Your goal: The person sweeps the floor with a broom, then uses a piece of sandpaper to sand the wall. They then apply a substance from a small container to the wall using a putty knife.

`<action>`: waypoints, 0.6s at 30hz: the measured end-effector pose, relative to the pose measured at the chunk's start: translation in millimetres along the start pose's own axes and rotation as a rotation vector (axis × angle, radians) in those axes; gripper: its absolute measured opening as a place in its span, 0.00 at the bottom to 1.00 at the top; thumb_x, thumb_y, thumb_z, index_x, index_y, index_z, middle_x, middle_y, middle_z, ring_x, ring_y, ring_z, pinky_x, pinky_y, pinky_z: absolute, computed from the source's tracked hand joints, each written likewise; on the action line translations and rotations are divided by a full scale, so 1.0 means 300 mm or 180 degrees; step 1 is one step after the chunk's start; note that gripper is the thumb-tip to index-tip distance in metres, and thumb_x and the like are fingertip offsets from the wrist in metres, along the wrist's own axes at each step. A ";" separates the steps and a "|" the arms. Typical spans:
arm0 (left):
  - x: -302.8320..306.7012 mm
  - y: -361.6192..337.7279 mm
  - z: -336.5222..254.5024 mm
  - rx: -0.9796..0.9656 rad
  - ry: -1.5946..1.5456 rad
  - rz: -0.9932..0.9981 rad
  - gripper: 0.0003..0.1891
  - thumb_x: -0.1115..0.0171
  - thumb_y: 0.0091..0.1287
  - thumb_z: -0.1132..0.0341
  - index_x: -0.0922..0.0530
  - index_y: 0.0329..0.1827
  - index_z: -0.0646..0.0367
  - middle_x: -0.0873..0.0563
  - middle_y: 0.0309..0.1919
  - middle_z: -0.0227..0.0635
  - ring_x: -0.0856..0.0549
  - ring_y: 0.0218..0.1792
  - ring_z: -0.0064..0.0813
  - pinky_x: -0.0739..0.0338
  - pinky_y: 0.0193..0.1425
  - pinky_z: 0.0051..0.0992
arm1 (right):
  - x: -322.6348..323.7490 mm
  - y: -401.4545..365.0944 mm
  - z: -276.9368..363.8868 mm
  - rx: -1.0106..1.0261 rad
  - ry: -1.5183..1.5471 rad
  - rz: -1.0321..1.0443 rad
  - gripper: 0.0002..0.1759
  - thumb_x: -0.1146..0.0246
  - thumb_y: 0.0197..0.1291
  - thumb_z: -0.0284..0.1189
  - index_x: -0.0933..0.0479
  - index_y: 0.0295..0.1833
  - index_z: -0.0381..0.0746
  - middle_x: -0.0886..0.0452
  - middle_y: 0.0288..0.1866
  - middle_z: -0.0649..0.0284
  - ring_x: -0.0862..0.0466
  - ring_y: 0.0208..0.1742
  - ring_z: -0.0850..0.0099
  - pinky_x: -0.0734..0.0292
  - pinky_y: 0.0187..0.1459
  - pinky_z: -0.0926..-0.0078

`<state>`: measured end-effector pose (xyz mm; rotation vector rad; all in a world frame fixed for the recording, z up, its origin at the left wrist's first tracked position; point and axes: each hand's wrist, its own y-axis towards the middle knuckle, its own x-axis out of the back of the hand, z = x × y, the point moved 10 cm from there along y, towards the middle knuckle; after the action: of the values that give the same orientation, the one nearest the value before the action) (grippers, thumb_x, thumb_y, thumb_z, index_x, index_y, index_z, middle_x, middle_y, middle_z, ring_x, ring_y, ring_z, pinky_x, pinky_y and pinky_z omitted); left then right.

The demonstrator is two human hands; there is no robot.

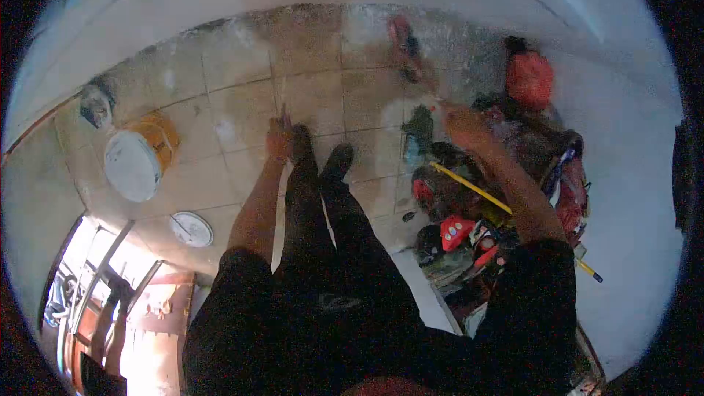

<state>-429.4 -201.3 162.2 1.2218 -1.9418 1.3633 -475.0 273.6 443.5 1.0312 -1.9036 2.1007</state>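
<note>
My left hand [279,141] is low over the tiled floor beside my left leg, its fingers closed around something thin and pale that points away from me. What this is, I cannot make out. My right hand [467,126] reaches out to the right, at the far edge of a heap of tools. A small red spot shows at its fingertips, but blur hides whether the fingers grip anything. Near it lies a dark green item [419,126]. A long yellow rod [473,187] passes beneath my right forearm. Farther off rests a red and black tool [403,40].
A yellow bucket [167,137] with a white round face is on the left, near a round white lid [192,229]. At the right wall are a red bag-like item [529,79] and a red item with white dots [456,232]. Bright light enters through an opening [147,301] at lower left.
</note>
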 end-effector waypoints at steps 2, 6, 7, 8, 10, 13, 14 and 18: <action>0.105 0.017 -0.111 -0.0713 0.0598 -0.0246 0.25 0.47 0.81 0.50 0.31 0.69 0.62 0.16 0.45 0.56 0.13 0.42 0.54 0.16 0.48 0.47 | 0.251 0.010 0.171 -0.0278 0.1398 -0.0493 0.25 0.42 0.68 0.32 0.21 0.67 0.33 0.13 0.48 0.40 0.11 0.47 0.45 0.17 0.52 0.47; 0.280 -0.130 -0.401 0.1593 -0.5486 0.1590 0.25 0.47 0.82 0.47 0.27 0.61 0.64 0.18 0.47 0.49 0.14 0.41 0.41 0.14 0.43 0.39 | 0.555 0.013 0.555 0.0045 0.2191 -0.0667 0.27 0.42 0.70 0.34 0.25 0.73 0.40 0.13 0.42 0.42 0.12 0.37 0.50 0.15 0.47 0.53; 0.340 -0.153 -0.463 0.1543 -0.5520 0.1517 0.25 0.47 0.82 0.47 0.27 0.61 0.64 0.18 0.47 0.49 0.14 0.41 0.41 0.14 0.43 0.39 | 0.596 0.019 0.649 0.0165 0.2270 -0.0603 0.28 0.42 0.71 0.34 0.27 0.75 0.41 0.12 0.41 0.44 0.12 0.34 0.51 0.14 0.45 0.54; 0.449 -0.136 -0.492 0.0947 -0.4867 0.0869 0.26 0.47 0.82 0.46 0.26 0.62 0.64 0.18 0.51 0.51 0.15 0.46 0.45 0.15 0.49 0.43 | 0.632 0.020 0.723 0.0243 0.2232 -0.0587 0.28 0.42 0.71 0.34 0.27 0.75 0.41 0.12 0.41 0.44 0.12 0.32 0.51 0.14 0.44 0.54; 0.590 -0.103 -0.452 0.0496 -0.3474 -0.0004 0.26 0.45 0.81 0.48 0.26 0.65 0.65 0.19 0.59 0.55 0.17 0.57 0.52 0.21 0.62 0.49 | 0.689 0.014 0.840 0.0218 0.2563 -0.0381 0.28 0.43 0.73 0.34 0.28 0.77 0.42 0.12 0.39 0.48 0.13 0.29 0.53 0.14 0.40 0.56; 0.883 -0.159 -0.459 -0.0185 -0.2552 -0.1106 0.28 0.43 0.80 0.53 0.30 0.75 0.62 0.23 0.69 0.60 0.24 0.69 0.60 0.34 0.77 0.50 | 0.731 -0.057 0.917 0.0161 0.3087 -0.0191 0.28 0.43 0.75 0.35 0.29 0.78 0.43 0.13 0.33 0.55 0.15 0.26 0.61 0.16 0.34 0.62; 0.879 -0.167 -0.446 -0.0133 -0.2534 -0.1143 0.28 0.43 0.80 0.53 0.30 0.75 0.62 0.23 0.69 0.60 0.24 0.69 0.60 0.34 0.77 0.50 | 0.729 -0.062 0.916 0.0477 0.3073 -0.0895 0.28 0.43 0.76 0.36 0.30 0.79 0.43 0.16 0.30 0.59 0.17 0.24 0.67 0.19 0.30 0.66; 0.790 -0.214 -0.687 -0.0874 -0.2418 -0.0254 0.26 0.40 0.77 0.58 0.28 0.74 0.60 0.19 0.65 0.58 0.20 0.65 0.58 0.27 0.72 0.49 | 0.585 -0.241 0.801 -0.0064 0.3758 -0.0596 0.27 0.41 0.78 0.39 0.27 0.77 0.43 0.21 0.31 0.64 0.22 0.29 0.73 0.26 0.32 0.70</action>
<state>-514.0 -114.6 459.2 1.8119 -2.4178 0.5795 -475.8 7.1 594.3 -0.1209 -1.1350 1.8477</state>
